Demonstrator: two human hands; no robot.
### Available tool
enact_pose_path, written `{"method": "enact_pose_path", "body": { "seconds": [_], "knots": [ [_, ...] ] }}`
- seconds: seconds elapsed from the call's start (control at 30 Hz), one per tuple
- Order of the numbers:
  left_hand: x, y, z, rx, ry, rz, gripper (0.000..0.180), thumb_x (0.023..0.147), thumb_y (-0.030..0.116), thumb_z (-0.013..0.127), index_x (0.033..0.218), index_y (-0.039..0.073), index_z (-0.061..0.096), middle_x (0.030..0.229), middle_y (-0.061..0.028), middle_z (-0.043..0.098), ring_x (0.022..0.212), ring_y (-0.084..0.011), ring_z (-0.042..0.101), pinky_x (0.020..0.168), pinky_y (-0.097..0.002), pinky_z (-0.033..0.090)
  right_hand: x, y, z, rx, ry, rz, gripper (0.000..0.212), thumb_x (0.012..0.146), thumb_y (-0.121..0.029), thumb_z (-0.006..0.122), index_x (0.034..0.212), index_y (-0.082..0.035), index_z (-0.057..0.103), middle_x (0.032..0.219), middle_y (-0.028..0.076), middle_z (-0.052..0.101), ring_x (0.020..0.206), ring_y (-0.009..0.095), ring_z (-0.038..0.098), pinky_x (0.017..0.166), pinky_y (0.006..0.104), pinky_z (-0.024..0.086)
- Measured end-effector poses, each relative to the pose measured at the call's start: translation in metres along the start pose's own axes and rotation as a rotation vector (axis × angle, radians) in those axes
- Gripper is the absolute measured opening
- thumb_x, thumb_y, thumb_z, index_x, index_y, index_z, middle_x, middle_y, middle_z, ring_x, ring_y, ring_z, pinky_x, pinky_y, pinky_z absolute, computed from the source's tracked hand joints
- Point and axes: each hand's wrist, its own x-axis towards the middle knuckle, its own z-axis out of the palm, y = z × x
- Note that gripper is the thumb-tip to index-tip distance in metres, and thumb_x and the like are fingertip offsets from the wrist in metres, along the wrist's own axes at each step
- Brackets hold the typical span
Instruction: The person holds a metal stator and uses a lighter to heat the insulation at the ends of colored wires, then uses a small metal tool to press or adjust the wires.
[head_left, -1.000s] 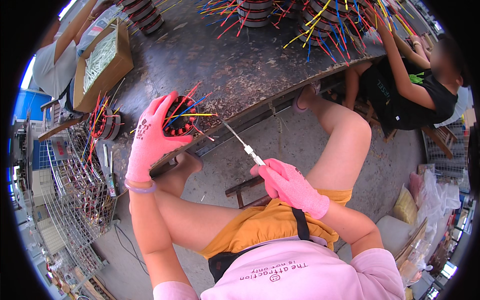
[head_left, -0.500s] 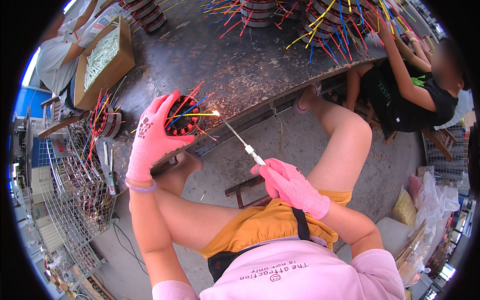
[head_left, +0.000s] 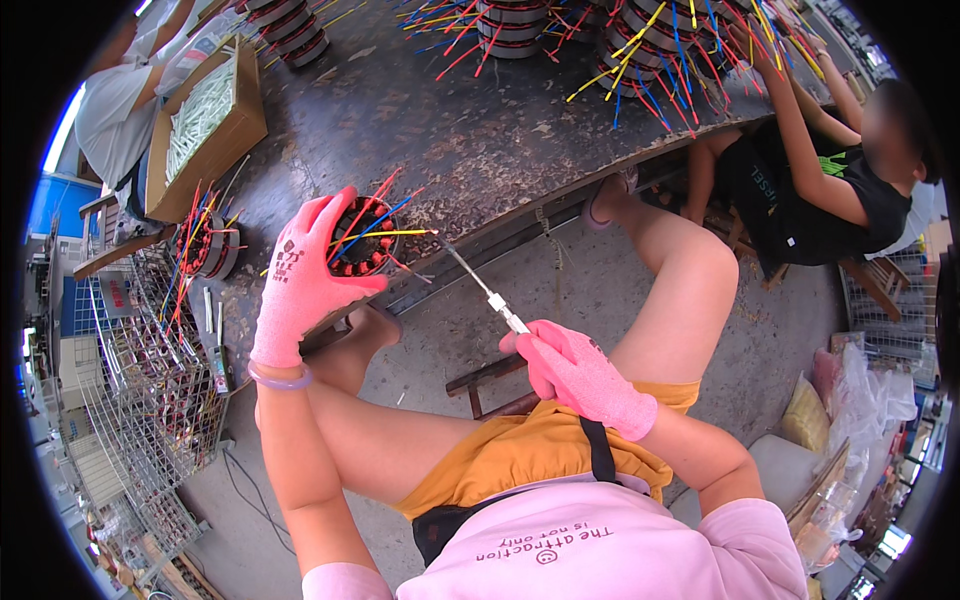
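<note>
Blue shows at far left, where a container (head_left: pixel 60 207) stands beyond a wire rack (head_left: pixel 140 410) bearing a small dark red panel with pale writing. A cardboard box (head_left: pixel 248 105) of slim white sticks tilts beside your table (head_left: pixel 410 115), with a second wound ring (head_left: pixel 222 250) sprouting coloured wires just below it. Your left hand (head_left: pixel 297 265), in a pink glove with dark lettering on its back, curves round the left side of a wound ring (head_left: pixel 382 246) near the table's front edge, fingers and thumb gripping it. From that ring red and blue wires fan out, while a yellow wire (head_left: pixel 398 233) points right, its end just short of a thin metal-tipped tool (head_left: pixel 480 280). Your right hand (head_left: pixel 585 375), gloved alike, is wrapped around the tool's pale handle, with a trace of dark print near the knuckles. Below, dark lettering and a round smiling mark cross your pale pink shirt (head_left: pixel 600 560), reading upside down here. Stacked rings (head_left: pixel 640 45) line the table's far side; at right, a seated co-worker (head_left: pixel 800 225) wears black clothing with green print.
</note>
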Motion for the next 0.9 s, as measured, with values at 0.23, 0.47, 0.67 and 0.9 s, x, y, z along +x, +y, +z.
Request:
{"method": "enact_pose_path", "body": {
  "seconds": [0.23, 0.47, 0.67, 0.9],
  "knots": [
    [-0.001, 0.0, 0.0, 0.004, 0.001, -0.002, 0.091, 0.056, 0.021, 0.088, 0.137, 0.002, 0.052, 0.127, -0.0174, 0.057, 0.116, -0.0378, 0.056, 0.1, -0.0432, 0.046, -0.001, -0.005, 0.0, -0.008, -0.004, 0.01, 0.037, 0.102, -0.035, 0.046, 0.112, -0.003, 0.061, 0.061, 0.001, 0.049, 0.048, 0.007, 0.039, 0.047, 0.0242, 0.031],
    [0.0, -0.001, 0.001, 0.02, -0.008, -0.007, 0.091, 0.056, 0.022, 0.088, 0.137, 0.002, 0.053, 0.127, -0.0182, 0.057, 0.116, -0.0382, 0.056, 0.1, -0.0435, 0.046, -0.001, -0.003, -0.001, 0.009, 0.013, 0.026, 0.038, 0.103, -0.037, 0.045, 0.114, -0.004, 0.061, 0.059, -0.001, 0.048, 0.044, 0.004, 0.035, 0.044, 0.022, 0.027],
    [0.0, -0.002, 0.001, 0.056, -0.017, -0.012, 0.091, 0.056, 0.019, 0.086, 0.138, 0.002, 0.051, 0.128, -0.0186, 0.056, 0.116, -0.0374, 0.057, 0.101, -0.0412, 0.046, 0.0, -0.003, 0.0, 0.011, 0.016, 0.028, 0.038, 0.103, -0.037, 0.047, 0.114, -0.004, 0.061, 0.059, -0.001, 0.049, 0.044, 0.004, 0.035, 0.044, 0.0219, 0.027],
    [0.0, -0.001, 0.001, 0.06, -0.013, -0.014, 0.091, 0.056, 0.021, 0.086, 0.138, 0.002, 0.051, 0.129, -0.0186, 0.056, 0.116, -0.0378, 0.057, 0.101, -0.042, 0.046, -0.003, -0.009, -0.002, -0.028, 0.003, 0.005, 0.036, 0.102, -0.034, 0.047, 0.112, -0.002, 0.061, 0.062, 0.002, 0.05, 0.052, 0.008, 0.043, 0.05, 0.0255, 0.035]
  ]
}}
